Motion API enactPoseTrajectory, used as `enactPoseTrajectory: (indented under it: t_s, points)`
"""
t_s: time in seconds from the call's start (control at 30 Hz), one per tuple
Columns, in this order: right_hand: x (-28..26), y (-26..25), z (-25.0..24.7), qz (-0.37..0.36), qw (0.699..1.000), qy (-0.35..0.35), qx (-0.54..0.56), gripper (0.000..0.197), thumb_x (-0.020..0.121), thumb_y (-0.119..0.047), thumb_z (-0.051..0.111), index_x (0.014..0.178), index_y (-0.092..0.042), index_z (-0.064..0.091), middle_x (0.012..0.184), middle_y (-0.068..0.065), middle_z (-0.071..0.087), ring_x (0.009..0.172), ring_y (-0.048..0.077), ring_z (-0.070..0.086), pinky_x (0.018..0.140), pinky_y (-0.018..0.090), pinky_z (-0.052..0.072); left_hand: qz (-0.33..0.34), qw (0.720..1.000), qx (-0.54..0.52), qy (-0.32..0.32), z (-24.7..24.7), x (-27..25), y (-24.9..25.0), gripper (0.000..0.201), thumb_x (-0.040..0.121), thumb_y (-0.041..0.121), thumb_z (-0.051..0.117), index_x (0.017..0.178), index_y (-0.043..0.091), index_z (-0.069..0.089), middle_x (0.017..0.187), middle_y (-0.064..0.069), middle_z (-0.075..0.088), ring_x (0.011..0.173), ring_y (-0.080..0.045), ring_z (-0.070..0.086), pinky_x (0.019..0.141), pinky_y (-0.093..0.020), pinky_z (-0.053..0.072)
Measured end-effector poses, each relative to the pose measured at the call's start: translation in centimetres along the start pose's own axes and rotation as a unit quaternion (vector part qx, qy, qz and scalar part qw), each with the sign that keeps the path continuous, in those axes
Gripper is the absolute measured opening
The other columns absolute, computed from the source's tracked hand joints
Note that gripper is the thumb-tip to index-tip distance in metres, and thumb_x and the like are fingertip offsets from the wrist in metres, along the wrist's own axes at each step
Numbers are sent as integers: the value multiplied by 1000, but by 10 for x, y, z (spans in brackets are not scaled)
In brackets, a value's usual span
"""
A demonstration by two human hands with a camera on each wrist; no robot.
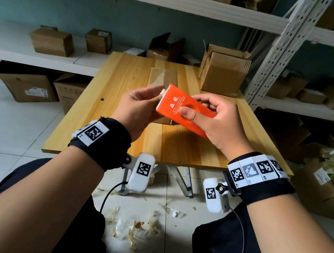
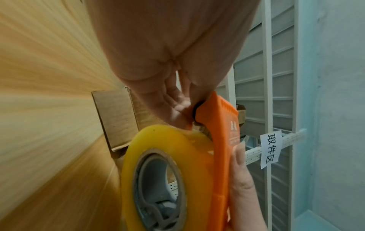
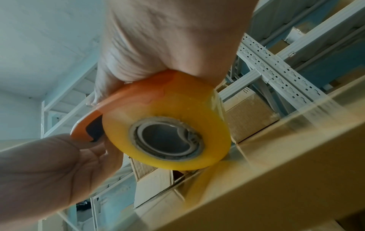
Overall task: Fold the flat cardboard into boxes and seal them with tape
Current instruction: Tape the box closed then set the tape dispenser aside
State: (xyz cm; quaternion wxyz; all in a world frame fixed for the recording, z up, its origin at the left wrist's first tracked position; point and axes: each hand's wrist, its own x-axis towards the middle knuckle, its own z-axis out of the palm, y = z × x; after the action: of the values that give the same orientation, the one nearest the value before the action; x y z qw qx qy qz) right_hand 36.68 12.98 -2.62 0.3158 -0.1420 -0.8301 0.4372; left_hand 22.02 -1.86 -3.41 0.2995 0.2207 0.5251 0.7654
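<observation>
Head view shows the right hand gripping the light, rigid orange plastic tape dispenser with its slick yellowish tape roll, the left hand pinching near its serrated end, above flat brown cardboard on the wooden counter, shelving around.

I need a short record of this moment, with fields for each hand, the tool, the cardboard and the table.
left hand: fingertips at the toothed end of the dispenser
right hand: grips the dispenser, thumb on top
tool: orange plastic tape dispenser with yellowish tape roll, held above the table
cardboard: flat brown cardboard piece lying on the table, not yet folded
table: light wooden table
</observation>
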Motion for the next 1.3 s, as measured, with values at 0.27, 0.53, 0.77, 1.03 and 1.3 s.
enactPoseTrajectory:
  t_s: [0.27, 0.53, 0.77, 1.03, 1.3]
  points:
    - [2, 5, 7, 6, 1000, 17, -15, 47, 77, -52, 90, 114, -26, 75, 83, -16, 59, 80, -2, 63, 68, 18, 53, 10, 999, 9, 31, 2, -3, 2, 12, 100, 8, 64, 95, 5, 74, 83, -12, 76, 69, -19, 73, 71, -34, 66]
    - [5, 5, 4, 1, 999, -9, -37, 51, 77, -53, 90, 117, -26, 73, 84, -7, 61, 79, 3, 66, 67, 18, 52, 0, 999, 34, 39, -3, -8, 3, 14, 101, 11, 65, 95, 6, 76, 80, -8, 79, 71, -20, 76, 63, -30, 63]
    - [9, 6, 3, -17, 997, -37, -63, 59, 74, -63, 86, 120, -28, 75, 77, -12, 57, 74, 6, 63, 67, 25, 55, 16, 997, 42, 64, -2, -13, 6, 14, 100, 11, 67, 90, 6, 76, 73, -5, 78, 66, -18, 75, 62, -32, 64]
    - [1, 5, -13, -23, 996, -57, -65, 53, 77, -63, 85, 119, -33, 72, 73, -19, 59, 76, 2, 65, 68, 18, 52, -21, 999, 3, 47, -3, -17, 2, 11, 98, 17, 70, 98, 7, 76, 79, -4, 78, 69, -12, 74, 64, -22, 59]
    - [-17, 2, -34, -35, 991, -69, -113, 49, 74, -60, 82, 114, -34, 73, 76, -34, 60, 79, -4, 63, 71, 10, 48, -25, 995, 8, 91, -24, -13, 8, 7, 95, 18, 75, 98, 12, 75, 79, 1, 68, 66, -6, 58, 63, -21, 45]
